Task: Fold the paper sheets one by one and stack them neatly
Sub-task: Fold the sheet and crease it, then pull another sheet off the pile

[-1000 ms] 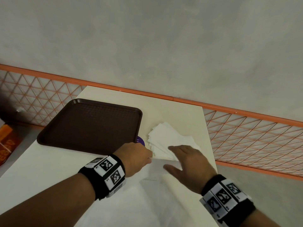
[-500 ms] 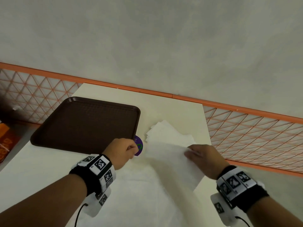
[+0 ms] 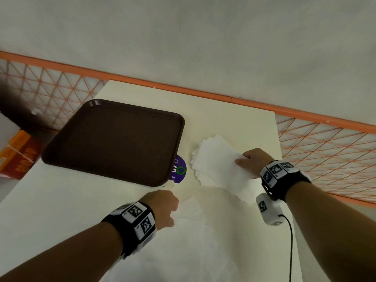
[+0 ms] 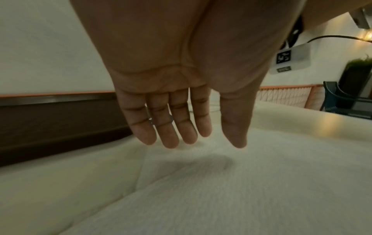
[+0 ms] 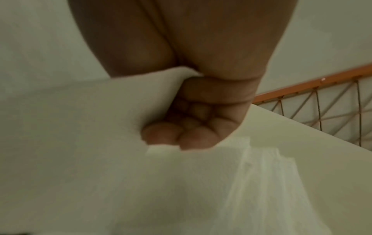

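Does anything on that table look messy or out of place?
Slightly. The stack of folded sheets is fanned, its edges stepped rather than flush. A purple sticker is half hidden under the brown tray. No spill or damage shows.

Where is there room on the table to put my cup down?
Bare table lies behind the tray and the paper stack, toward the orange rail. The tray itself holds nothing. The near side is crowded with loose sheets and both hands.
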Demonstrator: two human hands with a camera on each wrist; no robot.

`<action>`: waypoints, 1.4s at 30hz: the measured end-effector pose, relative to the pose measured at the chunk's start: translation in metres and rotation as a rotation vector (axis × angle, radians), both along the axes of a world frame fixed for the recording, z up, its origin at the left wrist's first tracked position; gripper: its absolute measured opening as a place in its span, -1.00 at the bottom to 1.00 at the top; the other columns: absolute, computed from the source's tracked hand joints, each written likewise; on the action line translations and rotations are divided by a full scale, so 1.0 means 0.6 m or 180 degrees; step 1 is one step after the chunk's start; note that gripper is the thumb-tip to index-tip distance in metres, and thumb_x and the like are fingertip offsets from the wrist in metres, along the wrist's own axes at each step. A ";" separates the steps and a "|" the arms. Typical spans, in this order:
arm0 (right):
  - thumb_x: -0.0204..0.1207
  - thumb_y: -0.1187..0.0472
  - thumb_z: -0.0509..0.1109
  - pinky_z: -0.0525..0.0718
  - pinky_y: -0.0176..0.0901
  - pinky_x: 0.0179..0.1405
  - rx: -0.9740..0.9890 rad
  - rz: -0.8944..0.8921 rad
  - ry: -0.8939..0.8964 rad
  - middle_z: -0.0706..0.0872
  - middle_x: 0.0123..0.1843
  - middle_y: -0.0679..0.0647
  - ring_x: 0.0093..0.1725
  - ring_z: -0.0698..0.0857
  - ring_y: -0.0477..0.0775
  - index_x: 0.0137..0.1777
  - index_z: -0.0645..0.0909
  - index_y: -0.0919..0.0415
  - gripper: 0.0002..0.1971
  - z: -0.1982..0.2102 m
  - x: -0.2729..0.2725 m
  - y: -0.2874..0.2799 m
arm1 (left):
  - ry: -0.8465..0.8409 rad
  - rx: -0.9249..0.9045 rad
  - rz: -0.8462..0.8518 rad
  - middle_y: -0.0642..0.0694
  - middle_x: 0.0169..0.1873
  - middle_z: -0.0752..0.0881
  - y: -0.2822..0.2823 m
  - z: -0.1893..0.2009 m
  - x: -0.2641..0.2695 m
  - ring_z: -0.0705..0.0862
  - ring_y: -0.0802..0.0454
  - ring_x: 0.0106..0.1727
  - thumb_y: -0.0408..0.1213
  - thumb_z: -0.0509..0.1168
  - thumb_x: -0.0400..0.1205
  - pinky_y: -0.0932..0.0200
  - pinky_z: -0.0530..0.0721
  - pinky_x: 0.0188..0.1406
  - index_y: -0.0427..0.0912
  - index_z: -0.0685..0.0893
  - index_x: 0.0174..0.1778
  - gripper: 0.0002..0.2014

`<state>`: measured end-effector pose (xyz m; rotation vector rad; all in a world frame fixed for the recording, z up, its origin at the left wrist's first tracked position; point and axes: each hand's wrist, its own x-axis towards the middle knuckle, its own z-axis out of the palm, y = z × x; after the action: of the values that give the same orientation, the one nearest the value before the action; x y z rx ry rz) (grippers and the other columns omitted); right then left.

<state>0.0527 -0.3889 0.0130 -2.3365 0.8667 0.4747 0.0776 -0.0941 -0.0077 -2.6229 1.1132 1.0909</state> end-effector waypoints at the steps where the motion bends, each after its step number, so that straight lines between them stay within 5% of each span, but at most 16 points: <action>1: 0.55 -0.01 0.42 0.60 -0.18 -0.16 -0.0237 -0.0026 0.0099 0.75 0.07 0.22 -0.07 0.71 0.21 -0.03 0.70 0.22 -0.73 -0.018 0.005 0.000 | -0.0011 0.0051 -0.0072 -0.01 0.35 0.51 0.001 -0.003 0.000 0.49 -0.02 0.38 -0.01 0.36 0.60 0.12 0.44 0.35 -0.03 0.51 0.40 -0.54; 3: 0.47 -0.10 0.47 0.52 -0.17 -0.05 -0.0579 -0.0168 0.0243 0.70 0.24 0.19 0.15 0.68 0.26 0.23 0.64 0.20 -0.54 -0.047 0.006 0.002 | -0.0077 0.0103 -0.0219 -0.01 0.32 0.52 0.001 -0.008 -0.001 0.50 -0.03 0.35 0.02 0.38 0.58 0.10 0.45 0.33 -0.03 0.52 0.37 -0.54; 12: 0.45 -0.28 0.39 0.53 0.16 0.20 -0.1825 0.0088 0.0069 0.61 0.23 0.11 0.26 0.57 0.24 0.32 0.47 0.10 -0.41 -0.059 -0.004 0.024 | -0.0191 0.0244 -0.0462 -0.06 0.27 0.58 -0.012 -0.015 -0.007 0.53 -0.06 0.31 -0.09 0.32 0.63 0.06 0.43 0.36 -0.10 0.59 0.25 -0.70; 18: 0.52 -0.25 0.31 0.43 0.15 0.35 -0.1773 0.0345 -0.0442 0.49 0.41 0.04 0.42 0.42 0.17 0.43 0.42 0.03 -0.44 -0.027 -0.047 0.074 | -0.0096 0.0270 -0.0290 -0.08 0.29 0.60 -0.008 -0.012 -0.012 0.56 -0.10 0.31 -0.13 0.30 0.64 0.03 0.41 0.36 -0.10 0.55 0.28 -0.69; 22: 0.59 -0.16 0.24 0.40 -0.01 0.38 -0.1369 0.0783 -0.0747 0.49 0.39 -0.07 0.42 0.40 0.07 0.40 0.46 -0.03 -0.57 -0.026 -0.099 0.141 | -0.0010 0.0165 -0.0232 -0.10 0.30 0.57 0.000 -0.007 -0.019 0.57 -0.09 0.31 -0.16 0.29 0.66 0.05 0.49 0.33 -0.14 0.63 0.23 -0.74; 26: 0.59 -0.16 0.26 0.56 -0.17 0.15 -0.0620 0.0972 -0.0781 0.64 0.14 -0.11 0.17 0.59 -0.02 0.24 0.56 -0.02 -0.67 -0.042 -0.149 0.189 | 0.0032 -0.0043 -0.0108 -0.10 0.23 0.61 0.012 0.006 -0.026 0.59 -0.07 0.23 -0.14 0.22 0.69 0.07 0.52 0.19 -0.13 0.60 0.18 -0.78; 30: 0.53 -0.21 0.36 0.58 -0.41 -0.04 0.0622 0.0436 -0.0917 0.73 -0.05 -0.15 -0.05 0.67 -0.16 0.16 0.62 -0.01 -0.65 -0.043 -0.198 0.219 | 0.0093 -0.0472 0.0114 0.03 -0.09 0.62 0.032 0.032 -0.028 0.59 0.03 -0.07 -0.08 0.24 0.66 0.13 0.56 -0.01 -0.06 0.60 0.07 -0.83; 33: 0.46 -0.26 0.41 0.63 -0.31 -0.13 0.1613 0.0243 -0.0970 0.70 -0.30 -0.32 -0.24 0.64 -0.34 0.07 0.59 -0.06 -0.65 -0.032 -0.228 0.237 | 0.0161 -0.0883 0.0214 0.16 -0.36 0.53 0.042 0.053 -0.025 0.55 0.19 -0.26 -0.10 0.28 0.65 0.34 0.52 -0.19 -0.05 0.63 0.06 -0.85; 35: 0.36 -0.23 0.47 0.57 -0.43 -0.23 0.2151 0.0190 -0.0948 0.71 -0.34 -0.39 -0.29 0.65 -0.38 0.04 0.58 -0.02 -0.62 -0.022 -0.243 0.248 | 0.0195 -0.1161 0.0260 0.16 -0.43 0.53 0.044 0.069 -0.022 0.51 0.27 -0.39 -0.13 0.31 0.64 0.46 0.40 -0.37 -0.08 0.65 0.04 -0.86; 37: 0.28 -0.17 0.51 0.61 -0.36 -0.19 0.2286 0.0148 -0.0926 0.79 -0.21 -0.23 -0.21 0.71 -0.23 0.11 0.66 0.05 -0.54 -0.027 -0.252 0.255 | 0.0252 -0.1406 0.0384 0.11 -0.39 0.62 0.045 0.085 -0.018 0.57 0.25 -0.37 -0.14 0.35 0.61 0.47 0.44 -0.39 -0.08 0.68 0.01 -0.87; 40: 0.41 0.00 0.55 0.68 -0.03 -0.16 0.2170 -0.0019 -0.1026 0.73 -0.28 0.05 -0.23 0.67 0.04 -0.11 0.72 0.28 -0.69 -0.027 -0.254 0.259 | 0.0310 -0.1772 0.0721 -0.01 -0.22 0.75 0.047 0.102 -0.009 0.71 0.07 -0.20 -0.13 0.39 0.58 0.31 0.61 -0.22 -0.02 0.71 -0.07 -0.91; 42: 0.25 -0.19 0.62 0.72 0.08 -0.08 0.2319 -0.0273 -0.1204 0.68 -0.22 0.18 -0.16 0.69 0.11 -0.05 0.62 0.53 -0.31 -0.022 -0.251 0.255 | 0.0259 -0.2073 0.1082 -0.01 -0.22 0.77 0.052 0.110 0.003 0.74 0.03 -0.15 -0.09 0.40 0.58 0.14 0.69 -0.10 -0.03 0.72 -0.12 -0.89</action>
<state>-0.0979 -0.2360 -0.0002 -1.6333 0.4938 0.2387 0.0795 -0.0630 0.0581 -3.4029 1.2349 1.0217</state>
